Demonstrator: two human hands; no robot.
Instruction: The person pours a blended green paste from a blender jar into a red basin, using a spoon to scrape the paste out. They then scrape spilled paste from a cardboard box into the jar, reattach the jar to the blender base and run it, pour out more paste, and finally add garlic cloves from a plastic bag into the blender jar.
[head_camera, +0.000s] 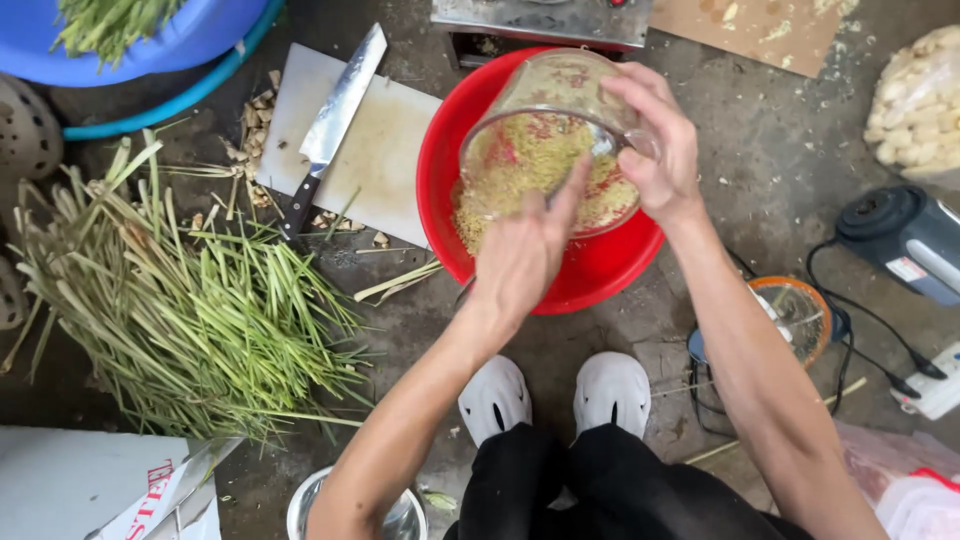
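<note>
— Where's the jar?
— Over my red basin (600, 270), tipped toward six o'clock; my right hand (660, 140) grips its rim.
— The left?
— My left hand (520, 250) reaches in, fingers extended, scraping mince out. Next, probably a steeper tilt.

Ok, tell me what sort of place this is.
Probably an informal food-prep spot on a bare concrete floor, perhaps a yard or back kitchen. A pile of lemongrass stalks, a cutting board with a knife, and a red basin of ground paste all sit on the ground.
</note>
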